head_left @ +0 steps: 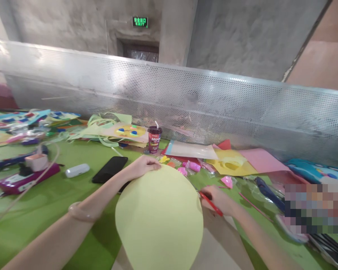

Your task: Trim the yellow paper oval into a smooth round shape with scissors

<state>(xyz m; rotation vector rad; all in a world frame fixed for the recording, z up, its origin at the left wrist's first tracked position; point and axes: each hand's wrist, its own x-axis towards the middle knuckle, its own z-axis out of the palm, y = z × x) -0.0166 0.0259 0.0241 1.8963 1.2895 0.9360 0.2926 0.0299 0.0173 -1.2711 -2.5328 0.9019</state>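
A large pale yellow sheet of paper (160, 217) with a rounded outline is held up in front of me. My left hand (146, 165) pinches its top edge between thumb and fingers. At the sheet's right edge, my right hand (216, 200) is closed around red-handled scissors (212, 204). The blades point up and left by the paper's edge and are mostly hidden, so I cannot tell how far apart they are. Below the sheet lies a beige board or paper (228, 243) on the green table.
On the left are a black phone (110, 169), a white case (77, 170) and a purple power strip (28, 179). A drink cup with a straw (154, 140) stands at the back. Coloured papers (264, 159) and a dark blue tool (270, 193) lie right. A perforated metal panel (169, 97) runs behind.
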